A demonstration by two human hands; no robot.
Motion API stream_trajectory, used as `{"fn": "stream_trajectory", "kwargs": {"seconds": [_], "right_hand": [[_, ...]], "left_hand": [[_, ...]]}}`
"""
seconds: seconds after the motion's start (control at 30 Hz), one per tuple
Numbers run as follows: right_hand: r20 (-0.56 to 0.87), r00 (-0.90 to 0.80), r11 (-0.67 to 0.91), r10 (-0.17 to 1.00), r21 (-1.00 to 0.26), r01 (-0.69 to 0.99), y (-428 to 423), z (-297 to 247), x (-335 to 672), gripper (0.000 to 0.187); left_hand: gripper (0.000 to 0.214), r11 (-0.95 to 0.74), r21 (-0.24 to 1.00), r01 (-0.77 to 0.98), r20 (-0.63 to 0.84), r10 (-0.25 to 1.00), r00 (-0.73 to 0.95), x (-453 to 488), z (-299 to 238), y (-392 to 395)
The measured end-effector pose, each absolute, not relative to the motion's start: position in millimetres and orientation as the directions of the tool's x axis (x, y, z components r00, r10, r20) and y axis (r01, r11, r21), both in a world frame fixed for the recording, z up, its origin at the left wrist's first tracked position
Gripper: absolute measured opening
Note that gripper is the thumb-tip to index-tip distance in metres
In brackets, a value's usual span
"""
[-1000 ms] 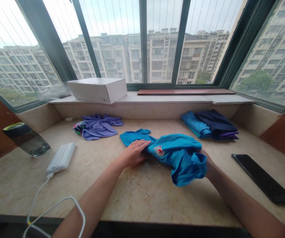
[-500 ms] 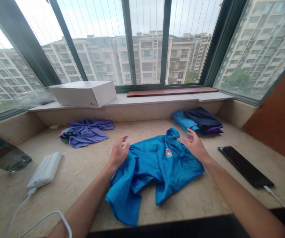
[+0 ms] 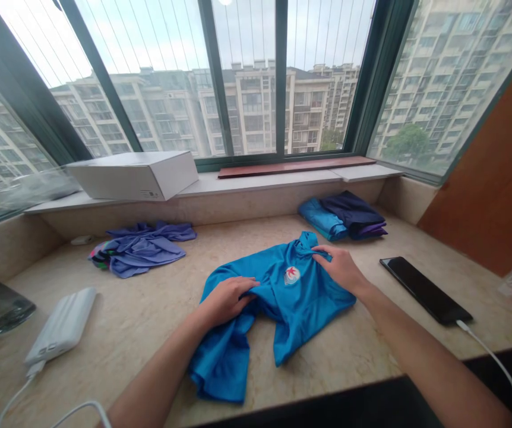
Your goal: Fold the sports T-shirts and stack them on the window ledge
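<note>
A bright blue shirt [image 3: 300, 309] with a round white-and-red badge lies rumpled on the stone counter, its collar end toward the window. My left hand [image 3: 231, 297] rests over the middle of the shirt, fingers and thumb closed on a fold of cloth; the thumb is partly hidden. Near the collar, my right hand [image 3: 338, 267] pinches the fabric between thumb and fingers. One long flap of the shirt hangs toward the counter's front edge below my left hand.
Folded blue and dark clothes [image 3: 347, 217] are stacked at the back right, crumpled purple clothing [image 3: 147, 249] at the back left. A phone [image 3: 425, 290] on a cable lies right; a white power bank [image 3: 62, 324] and a bottle [image 3: 2, 306] stand left. A white box [image 3: 126, 178] sits on the sill.
Both hands were open above or beside the shirt. The left has moved right onto its middle and the right down to the collar, both closing on cloth. The view has shifted slightly right.
</note>
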State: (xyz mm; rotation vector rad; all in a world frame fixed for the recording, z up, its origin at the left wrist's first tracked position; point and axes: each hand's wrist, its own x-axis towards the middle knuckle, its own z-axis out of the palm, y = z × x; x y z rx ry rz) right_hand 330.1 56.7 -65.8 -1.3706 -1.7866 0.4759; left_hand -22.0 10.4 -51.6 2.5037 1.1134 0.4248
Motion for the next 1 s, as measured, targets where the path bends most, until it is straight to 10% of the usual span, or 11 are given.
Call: {"fn": "stream_trajectory", "kwargs": {"seconds": [0.17,0.3,0.47,0.67,1.0], "right_hand": [[0.158,0.163,0.151,0.974,-0.987,0.055,56,-55,325,0.044],[0.206,-0.038,0.193,0.978,-0.957,-0.218,36,-50,296,0.061],[0.323,-0.674,0.435,0.664,-0.901,-0.003,-2,-54,261,0.065],[0.325,-0.829,0.76,0.455,-0.627,0.171,-10,-57,246,0.077],[0.3,-0.522,0.589,0.798,-0.209,0.78,40,-74,287,0.049]], "left_hand": [[0.035,-0.364,0.446,0.817,0.464,0.875,0.136,-46,-50,29],[0.052,-0.524,0.397,0.753,0.514,0.807,0.29,-32,-45,19],[0.087,-0.729,0.463,0.504,0.282,0.66,0.696,11,-51,-8],[0.032,-0.609,0.673,0.42,0.319,0.751,0.578,19,-59,-2],[0.036,-0.013,0.999,0.03,0.011,0.997,0.081,0,-58,18]]}}
